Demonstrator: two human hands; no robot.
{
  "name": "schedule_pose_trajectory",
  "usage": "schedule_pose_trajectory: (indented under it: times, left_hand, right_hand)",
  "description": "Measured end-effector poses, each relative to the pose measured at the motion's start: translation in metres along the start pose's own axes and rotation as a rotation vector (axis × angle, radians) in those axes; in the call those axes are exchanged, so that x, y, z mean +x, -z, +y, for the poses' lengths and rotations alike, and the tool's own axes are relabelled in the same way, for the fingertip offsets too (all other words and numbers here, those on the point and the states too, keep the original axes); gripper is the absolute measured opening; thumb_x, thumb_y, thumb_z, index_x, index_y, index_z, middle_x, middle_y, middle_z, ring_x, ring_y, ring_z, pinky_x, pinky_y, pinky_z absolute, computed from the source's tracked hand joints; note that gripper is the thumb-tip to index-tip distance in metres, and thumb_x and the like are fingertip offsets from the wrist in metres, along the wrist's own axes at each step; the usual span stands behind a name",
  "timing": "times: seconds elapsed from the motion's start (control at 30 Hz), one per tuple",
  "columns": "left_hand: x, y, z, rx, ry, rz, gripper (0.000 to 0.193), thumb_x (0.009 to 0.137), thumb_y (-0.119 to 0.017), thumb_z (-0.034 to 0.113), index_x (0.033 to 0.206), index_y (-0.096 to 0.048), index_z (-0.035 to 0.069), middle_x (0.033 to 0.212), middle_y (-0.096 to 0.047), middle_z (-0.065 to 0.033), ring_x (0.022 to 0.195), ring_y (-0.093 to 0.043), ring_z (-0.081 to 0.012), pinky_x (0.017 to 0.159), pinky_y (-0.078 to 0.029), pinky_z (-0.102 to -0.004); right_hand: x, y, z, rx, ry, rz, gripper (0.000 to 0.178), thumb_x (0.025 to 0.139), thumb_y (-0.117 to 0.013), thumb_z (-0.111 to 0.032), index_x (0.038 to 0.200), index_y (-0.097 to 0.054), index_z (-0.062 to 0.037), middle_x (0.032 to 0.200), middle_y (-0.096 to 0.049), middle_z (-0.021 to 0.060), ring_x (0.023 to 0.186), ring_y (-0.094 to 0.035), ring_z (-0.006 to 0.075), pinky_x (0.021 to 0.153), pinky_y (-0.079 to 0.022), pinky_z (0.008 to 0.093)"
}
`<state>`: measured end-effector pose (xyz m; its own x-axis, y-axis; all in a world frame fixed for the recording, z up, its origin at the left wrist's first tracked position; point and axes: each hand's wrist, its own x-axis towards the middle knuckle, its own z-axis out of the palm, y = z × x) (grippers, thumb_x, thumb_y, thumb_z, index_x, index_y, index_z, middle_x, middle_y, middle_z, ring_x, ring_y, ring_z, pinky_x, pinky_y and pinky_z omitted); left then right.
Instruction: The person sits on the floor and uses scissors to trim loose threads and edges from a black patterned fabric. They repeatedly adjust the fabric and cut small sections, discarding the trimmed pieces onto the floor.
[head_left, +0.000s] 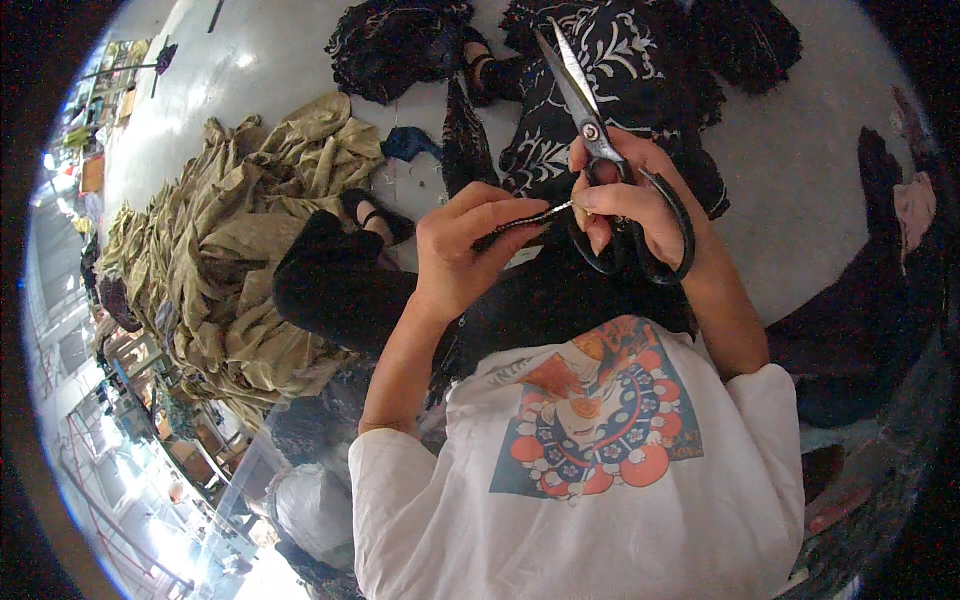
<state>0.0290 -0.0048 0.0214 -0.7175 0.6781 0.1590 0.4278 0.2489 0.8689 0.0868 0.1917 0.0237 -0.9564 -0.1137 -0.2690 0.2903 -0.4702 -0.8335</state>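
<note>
Bare floor [820,170] right; olive cloth heap [240,250] blocks left, patterned fabric [640,60] ahead

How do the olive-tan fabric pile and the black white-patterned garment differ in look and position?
The olive-tan fabric pile is plain and crumpled in a heap to the person's left, untouched. The black patterned garment carries white floral print and lies spread ahead of the person, behind the scissors in the right hand; the left hand pinches a dark strip. Both lie on the grey floor.
</note>
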Motion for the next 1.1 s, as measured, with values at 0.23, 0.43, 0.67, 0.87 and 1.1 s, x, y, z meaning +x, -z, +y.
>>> schedule_pose_trajectory:
  times: [0.23,0.43,0.67,0.87,1.1]
  left_hand:
    - [0.002,0.007,-0.008,-0.178,0.061,-0.102,0.010,0.073,-0.066,0.002,0.082,-0.063,0.001,0.075,-0.058,-0.0043,0.066,-0.054,-0.0117,0.059,-0.041,-0.0218]
    - [-0.004,0.022,-0.007,-0.596,0.454,-0.099,0.013,0.085,-0.057,0.014,0.086,-0.058,0.001,0.074,-0.050,0.0062,0.069,-0.042,-0.0036,0.062,-0.034,-0.0174]
    - [0.001,0.066,-0.016,-0.405,0.468,-0.100,0.012,0.083,-0.060,0.014,0.087,-0.058,0.003,0.073,-0.049,0.0071,0.065,-0.039,-0.0022,0.058,-0.030,-0.0168]
    - [0.010,0.087,-0.012,-0.431,0.446,-0.074,0.010,0.083,-0.060,0.012,0.086,-0.057,0.002,0.075,-0.049,0.0059,0.067,-0.040,-0.0035,0.060,-0.033,-0.0169]
    - [0.019,0.089,0.004,-0.323,0.417,-0.144,0.008,0.080,-0.063,0.008,0.083,-0.059,0.001,0.076,-0.054,0.0041,0.070,-0.046,-0.0046,0.064,-0.037,-0.0185]
  right_hand:
    - [0.005,-0.002,-0.002,0.137,-0.071,-0.030,0.024,0.076,-0.057,-0.012,0.095,-0.048,0.0002,0.066,-0.055,0.0083,0.048,-0.053,0.0130,0.046,-0.045,0.0246]
    - [0.017,-0.009,0.011,-0.072,-0.015,-0.040,0.020,0.079,-0.056,-0.011,0.095,-0.048,-0.0018,0.067,-0.054,0.0067,0.048,-0.051,0.0112,0.044,-0.044,0.0234]
    - [0.003,-0.009,0.029,-0.463,0.112,-0.139,0.027,0.084,-0.053,-0.017,0.104,-0.049,-0.0009,0.080,-0.056,0.0062,0.071,-0.053,0.0110,0.065,-0.043,0.0222]
    - [-0.006,-0.008,0.024,-0.662,0.078,-0.367,0.022,0.077,-0.054,-0.018,0.096,-0.055,-0.0062,0.070,-0.058,0.0026,0.063,-0.055,0.0106,0.061,-0.043,0.0218]
    - [-0.002,-0.015,0.024,-0.662,0.129,-0.349,0.021,0.076,-0.055,-0.018,0.092,-0.055,-0.0046,0.070,-0.058,0.0075,0.059,-0.057,0.0163,0.057,-0.044,0.0268]
